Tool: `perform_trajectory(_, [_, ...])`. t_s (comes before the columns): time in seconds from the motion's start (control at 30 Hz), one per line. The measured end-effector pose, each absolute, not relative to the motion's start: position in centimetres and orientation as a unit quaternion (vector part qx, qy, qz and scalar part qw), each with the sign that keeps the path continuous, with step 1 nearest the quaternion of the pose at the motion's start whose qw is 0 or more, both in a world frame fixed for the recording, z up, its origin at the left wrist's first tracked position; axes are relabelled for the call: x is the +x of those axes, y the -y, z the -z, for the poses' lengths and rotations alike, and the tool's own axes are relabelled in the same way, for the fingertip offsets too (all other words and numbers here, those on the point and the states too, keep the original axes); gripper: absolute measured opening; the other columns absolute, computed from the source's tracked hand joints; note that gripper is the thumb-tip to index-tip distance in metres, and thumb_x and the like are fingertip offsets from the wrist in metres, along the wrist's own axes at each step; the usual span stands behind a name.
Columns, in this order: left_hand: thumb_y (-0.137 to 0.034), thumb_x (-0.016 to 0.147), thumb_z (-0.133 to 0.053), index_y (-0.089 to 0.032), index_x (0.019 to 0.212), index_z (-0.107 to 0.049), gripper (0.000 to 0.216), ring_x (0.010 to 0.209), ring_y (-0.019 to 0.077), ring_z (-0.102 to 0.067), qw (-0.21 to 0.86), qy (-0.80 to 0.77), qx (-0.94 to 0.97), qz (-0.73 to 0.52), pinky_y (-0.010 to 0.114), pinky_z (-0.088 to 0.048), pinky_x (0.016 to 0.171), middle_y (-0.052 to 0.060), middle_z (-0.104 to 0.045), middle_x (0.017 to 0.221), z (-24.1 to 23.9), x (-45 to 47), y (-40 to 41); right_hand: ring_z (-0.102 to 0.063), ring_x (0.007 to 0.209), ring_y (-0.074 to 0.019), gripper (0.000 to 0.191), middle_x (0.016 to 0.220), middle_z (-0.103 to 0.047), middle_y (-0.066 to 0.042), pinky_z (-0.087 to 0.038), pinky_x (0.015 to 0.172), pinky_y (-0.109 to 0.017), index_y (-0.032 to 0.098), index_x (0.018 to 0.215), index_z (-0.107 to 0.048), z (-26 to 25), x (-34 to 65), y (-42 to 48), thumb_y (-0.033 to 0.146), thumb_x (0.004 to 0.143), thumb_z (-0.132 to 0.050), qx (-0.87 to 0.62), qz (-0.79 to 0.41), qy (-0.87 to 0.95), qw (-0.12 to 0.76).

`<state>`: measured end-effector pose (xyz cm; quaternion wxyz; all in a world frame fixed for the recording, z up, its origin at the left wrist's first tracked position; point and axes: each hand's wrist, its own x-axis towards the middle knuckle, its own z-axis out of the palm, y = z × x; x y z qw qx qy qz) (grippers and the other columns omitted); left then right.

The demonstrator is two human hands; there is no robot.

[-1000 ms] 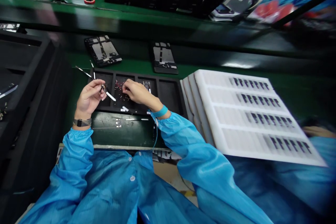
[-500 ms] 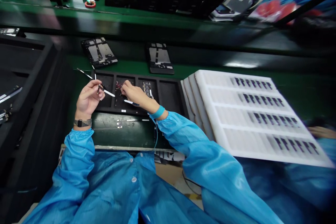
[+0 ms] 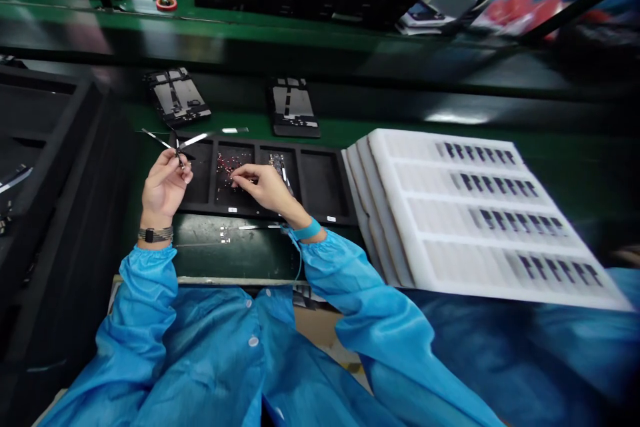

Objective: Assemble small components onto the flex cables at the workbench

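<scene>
My left hand (image 3: 165, 187) is closed in a pinch on several thin flex cables (image 3: 197, 139), dark strips with white parts that fan out above the fingers. One long strip points right over the black compartment tray (image 3: 313, 212). My right hand (image 3: 267, 188) reaches over the tray's second compartment from the left. Its thumb and fingertips are pinched among small parts with red wires (image 3: 229, 161); what lies between them is too small to make out. A small circuit board (image 3: 277, 163) shows in the compartment just beyond this hand.
Two opened device housings (image 3: 180, 97) lie behind the tray. Stacked white foam trays (image 3: 415, 213) with rows of dark-ended strips stand at right, tall black trays (image 3: 65, 167) at left. Thin strips (image 3: 260, 227) lie on the green bench in front. Other people's sleeves and hands show at the edges.
The white-tipped strip below my right hand is gone from there. A long strip now points right from my left hand. My right fingers have gone from curled in to a stretched pinch.
</scene>
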<state>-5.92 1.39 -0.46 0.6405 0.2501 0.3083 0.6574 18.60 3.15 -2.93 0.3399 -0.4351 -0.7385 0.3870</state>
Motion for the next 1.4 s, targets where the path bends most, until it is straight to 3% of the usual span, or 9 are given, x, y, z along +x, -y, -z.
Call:
perform_trajectory(0.33, [-0.021, 0.068, -0.093, -0.017, 0.098, -0.074, 0.036, 0.077, 0.0144, -0.072, 0.582, -0.378, 0.34, -0.634, 0.022, -0.053, 0.065, 0.005, -0.079, 0.089, 2.4, -2.3, -1.1, -0.078, 0.083, -0.0225, 0.032, 0.085, -0.08, -0.008, -0.063, 0.083, -0.037, 0.018, 0.094, -0.071, 2.1, 18.8, -1.2, 0.05, 0.091, -0.077, -0.421, -0.513, 0.649, 0.372])
perform_trajectory(0.6, [-0.027, 0.068, -0.094, -0.016, 0.092, -0.068, 0.037, 0.061, 0.0122, -0.067, 0.575, -0.435, 0.356, -0.594, 0.024, -0.052, 0.063, 0.003, -0.076, 0.076, 2.8, -0.2, -0.1, -0.078, 0.083, -0.0218, 0.038, 0.084, -0.08, -0.006, -0.062, 0.083, -0.036, 0.019, 0.094, -0.071, 2.4, 18.7, -0.6, 0.056, 0.089, -0.079, -0.414, -0.544, 0.614, 0.394])
perform_trajectory(1.03, [-0.028, 0.063, -0.096, -0.015, 0.09, -0.07, 0.039, 0.059, 0.0127, -0.067, 0.564, -0.464, 0.366, -0.577, 0.024, -0.052, 0.061, 0.004, -0.078, 0.074, 2.4, 0.6, 0.4, -0.076, 0.081, -0.0207, 0.029, 0.084, -0.076, -0.005, -0.062, 0.081, -0.035, 0.019, 0.089, -0.07, 2.6, 18.5, -0.3, 0.048, 0.089, -0.079, -0.42, -0.507, 0.619, 0.428])
perform_trajectory(1.4, [-0.027, 0.063, -0.097, -0.016, 0.089, -0.074, 0.036, 0.056, 0.0136, -0.066, 0.556, -0.466, 0.388, -0.568, 0.026, -0.052, 0.057, 0.002, -0.075, 0.07, 2.2, 0.7, 0.6, -0.074, 0.076, -0.0208, 0.035, 0.079, -0.077, -0.006, -0.062, 0.078, -0.036, 0.02, 0.086, -0.072, 2.4, 19.1, -0.7, 0.054, 0.088, -0.08, -0.424, -0.526, 0.63, 0.384])
